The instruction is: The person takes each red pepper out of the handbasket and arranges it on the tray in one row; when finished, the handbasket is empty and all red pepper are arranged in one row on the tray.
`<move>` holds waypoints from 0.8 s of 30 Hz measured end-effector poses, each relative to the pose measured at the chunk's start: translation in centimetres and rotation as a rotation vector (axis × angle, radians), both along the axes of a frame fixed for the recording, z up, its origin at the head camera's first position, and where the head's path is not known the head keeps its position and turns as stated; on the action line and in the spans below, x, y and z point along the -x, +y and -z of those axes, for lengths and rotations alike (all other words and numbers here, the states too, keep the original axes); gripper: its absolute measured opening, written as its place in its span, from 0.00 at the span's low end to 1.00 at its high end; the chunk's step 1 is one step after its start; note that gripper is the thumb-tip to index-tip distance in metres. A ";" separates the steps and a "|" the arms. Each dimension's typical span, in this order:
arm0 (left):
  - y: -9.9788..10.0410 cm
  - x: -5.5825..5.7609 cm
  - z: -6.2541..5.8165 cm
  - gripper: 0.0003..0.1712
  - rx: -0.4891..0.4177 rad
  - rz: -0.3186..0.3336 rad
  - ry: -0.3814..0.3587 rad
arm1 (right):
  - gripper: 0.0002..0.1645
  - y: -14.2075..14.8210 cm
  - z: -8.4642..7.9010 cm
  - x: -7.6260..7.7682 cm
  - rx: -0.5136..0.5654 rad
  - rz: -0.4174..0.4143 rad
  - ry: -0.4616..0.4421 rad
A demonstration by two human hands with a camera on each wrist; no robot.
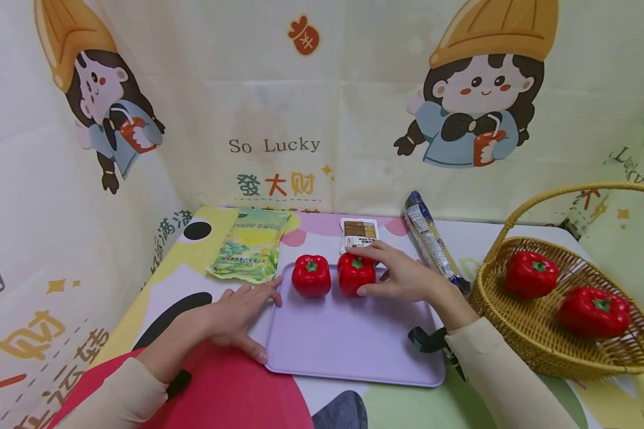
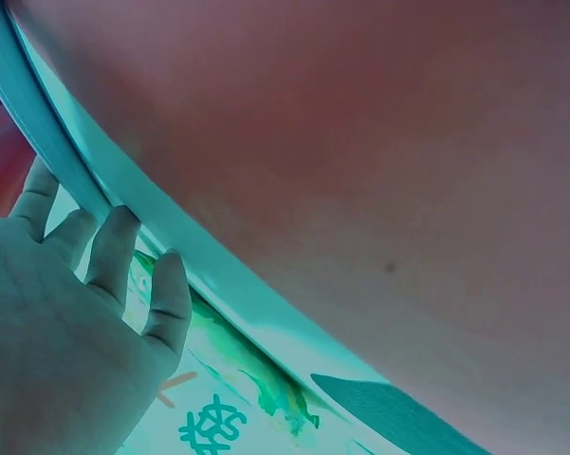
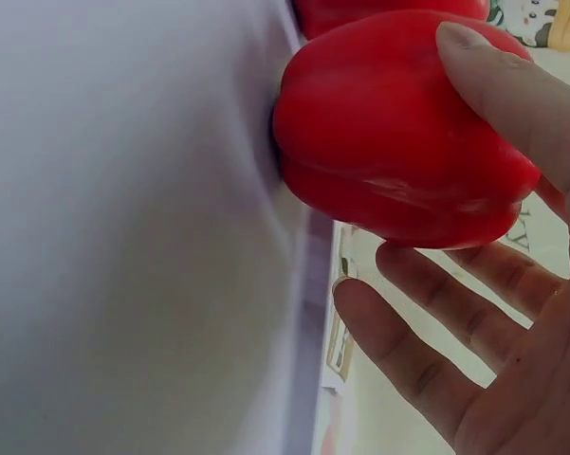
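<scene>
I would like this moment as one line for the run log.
left hand: at left edge of tray | right hand: fingers spread around red pepper on tray | basket: two red peppers inside

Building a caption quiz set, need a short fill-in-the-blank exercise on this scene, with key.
1. In the head view, the basket stands to the ____ of the tray.
2. The basket holds ____ peppers.
3. The right hand touches a red ____.
4. In the head view, the left hand is at the tray's ____ edge.

Missing words: right; two; pepper; left.
</scene>
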State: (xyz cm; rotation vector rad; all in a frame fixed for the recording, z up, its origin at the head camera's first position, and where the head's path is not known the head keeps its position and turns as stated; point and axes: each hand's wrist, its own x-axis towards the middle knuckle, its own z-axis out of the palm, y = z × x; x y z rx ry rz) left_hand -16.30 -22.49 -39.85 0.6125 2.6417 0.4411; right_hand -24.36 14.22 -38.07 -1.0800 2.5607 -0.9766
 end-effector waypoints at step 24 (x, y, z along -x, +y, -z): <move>0.1 -0.1 -0.5 0.51 -0.022 0.008 -0.009 | 0.53 -1.1 0.2 0.0 -0.002 0.009 0.015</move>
